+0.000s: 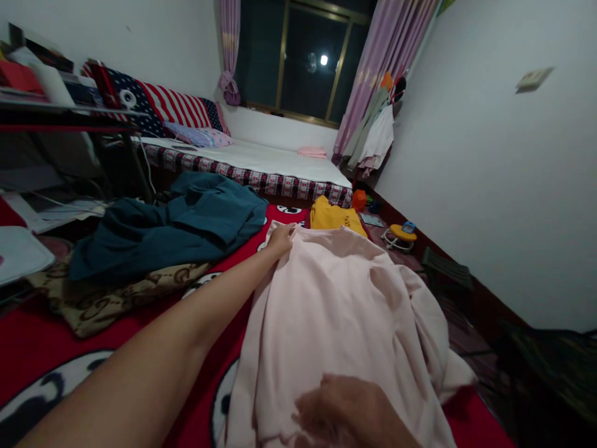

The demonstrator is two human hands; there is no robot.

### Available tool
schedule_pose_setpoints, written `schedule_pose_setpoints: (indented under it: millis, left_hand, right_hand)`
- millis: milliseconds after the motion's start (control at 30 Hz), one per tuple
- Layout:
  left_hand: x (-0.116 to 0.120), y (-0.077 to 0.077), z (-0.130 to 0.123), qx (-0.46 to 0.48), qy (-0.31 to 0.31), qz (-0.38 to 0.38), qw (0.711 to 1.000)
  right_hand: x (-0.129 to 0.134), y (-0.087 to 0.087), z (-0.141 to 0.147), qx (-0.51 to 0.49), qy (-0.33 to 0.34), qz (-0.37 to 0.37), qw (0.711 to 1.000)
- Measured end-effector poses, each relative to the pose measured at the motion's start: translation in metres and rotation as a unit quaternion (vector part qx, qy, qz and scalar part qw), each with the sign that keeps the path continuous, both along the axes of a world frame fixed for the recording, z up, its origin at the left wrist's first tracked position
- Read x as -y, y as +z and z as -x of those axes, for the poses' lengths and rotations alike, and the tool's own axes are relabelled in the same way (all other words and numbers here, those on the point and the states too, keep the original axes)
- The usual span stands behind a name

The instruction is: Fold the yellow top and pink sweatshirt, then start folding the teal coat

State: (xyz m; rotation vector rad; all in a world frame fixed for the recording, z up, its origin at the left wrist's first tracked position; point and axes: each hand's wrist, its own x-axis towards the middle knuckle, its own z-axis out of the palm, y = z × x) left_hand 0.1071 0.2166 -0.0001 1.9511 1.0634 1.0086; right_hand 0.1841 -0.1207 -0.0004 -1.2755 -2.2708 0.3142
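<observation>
- Room: a dark window [303, 74] is facing the viewer between purple curtains [382, 62]; below it, a bed [261, 155] with a patterned side is running along the far wall.
- Work surface: a red blanket [28, 330] printed with black-and-white panda faces is lying under the garments.
- Principal item: a pale pink long-sleeved top [326, 286] is lying on the blanket directly before the person, its neckline pointing toward the bed and its lower part toward the viewer.
- Left hand [280, 239]: the fingers are closing around the top's shoulder, pinching the fabric just beside the neckline; the arm is reaching out at length.
- Right hand [338, 404]: it is showing blurred over the lower part of the top; whether it is pinching the fabric or only passing over it cannot be told.
- Adjacent items: a teal garment [186, 218] is lying rumpled to the left, over a brown patterned cloth [93, 308]; a yellow garment [333, 216] is resting just beyond the neckline.
- Step in hand, as judged: the person is appearing to arrange and smooth the top.
- Next move, as judged: it is calling for a steady hold at the shoulder while the other hand is straightening the bunched sleeve on the right and levelling the creases.
</observation>
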Motion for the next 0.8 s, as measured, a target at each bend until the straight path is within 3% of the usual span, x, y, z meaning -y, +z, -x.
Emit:
schedule_pose_setpoints:
  millis: [100,167,267,400,600,700,800]
  left_hand:
    - [0.018,0.001,0.000,-0.088,-0.029,-0.079,0.993]
    - [0.028,-0.001,-0.002,-0.170,-0.095,-0.124,0.973]
    - [0.035,-0.010,-0.003,-0.240,-0.175,-0.130,0.946]
    - [0.033,-0.023,-0.005,-0.292,-0.177,-0.120,0.932]
    - [0.047,-0.024,-0.002,-0.351,-0.149,-0.098,0.919]
    - [0.073,-0.024,0.015,-0.372,-0.166,-0.093,0.908]
    - [0.110,-0.026,0.045,-0.382,-0.198,-0.113,0.896]
  right_hand:
    - [-0.028,0.030,-0.009,-0.024,-0.107,-0.008,0.994]
    - [-0.059,0.033,-0.017,0.061,-0.118,0.015,0.991]
    - [-0.109,0.013,-0.031,0.201,-0.143,0.066,0.967]
    - [-0.145,-0.012,-0.045,0.249,-0.194,0.093,0.944]
    - [-0.139,-0.013,-0.038,0.241,-0.233,0.114,0.935]
    - [-0.116,-0.009,-0.030,0.237,-0.225,0.141,0.935]
    - [-0.079,-0.006,-0.024,0.225,-0.171,0.163,0.945]
